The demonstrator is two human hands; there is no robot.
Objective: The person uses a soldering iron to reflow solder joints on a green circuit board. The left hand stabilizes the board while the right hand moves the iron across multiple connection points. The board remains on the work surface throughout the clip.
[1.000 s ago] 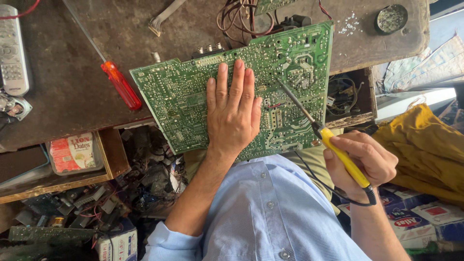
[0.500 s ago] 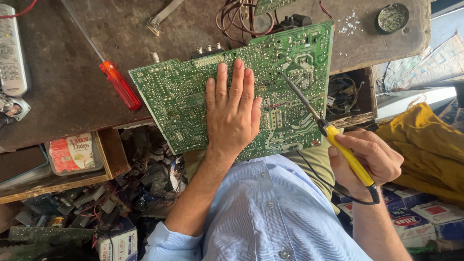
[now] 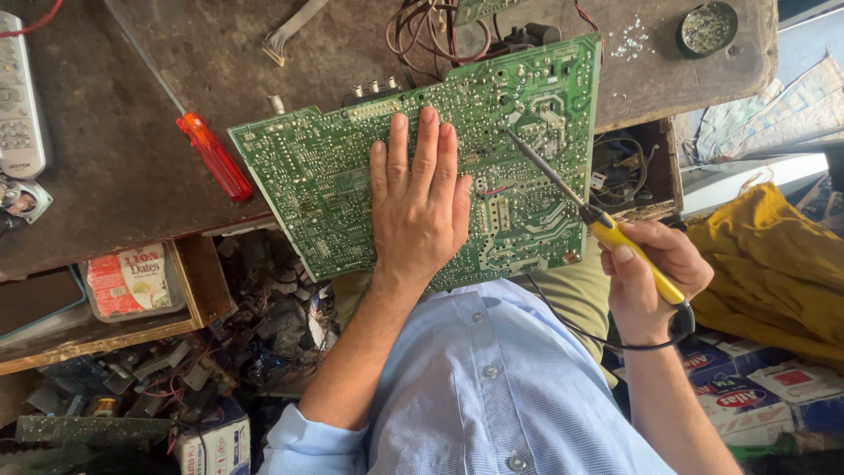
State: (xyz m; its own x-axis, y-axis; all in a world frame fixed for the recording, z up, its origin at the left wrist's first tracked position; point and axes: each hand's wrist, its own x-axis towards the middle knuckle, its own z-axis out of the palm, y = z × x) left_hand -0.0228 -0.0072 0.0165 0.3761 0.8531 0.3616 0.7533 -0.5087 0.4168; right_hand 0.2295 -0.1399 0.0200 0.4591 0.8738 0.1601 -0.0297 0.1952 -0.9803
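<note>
Far left: grey remote (image 3: 18,97) on worn wooden bench (image 3: 114,176), well apart from the work. Next, red-handled screwdriver (image 3: 214,156) lying diagonal, tip end just beside the board's left edge, w/in easy reach. Below the bench edge, open shelf w/ plastic tub (image 3: 132,281) & a heap of scrap parts (image 3: 264,325).

Centre: green circuit board (image 3: 352,189), solder side up, partly on the bench, near edge overhanging toward the lap. Left hand (image 3: 420,211) flat on it, fingers together & extended, palm pressing down, prob. to stop it tipping or sliding.

Right: right hand (image 3: 651,273) wrapped round yellow handle of soldering iron (image 3: 607,230), pen-like grip; long dark tip angled up-left, resting at a joint on the board's upper right. Cord looping under the wrist. Tangle of wires (image 3: 431,26) at the board's top edge, close to the tip area. Round tin (image 3: 708,26) top right; yellow cloth (image 3: 774,264) just beside the iron hand.
</note>
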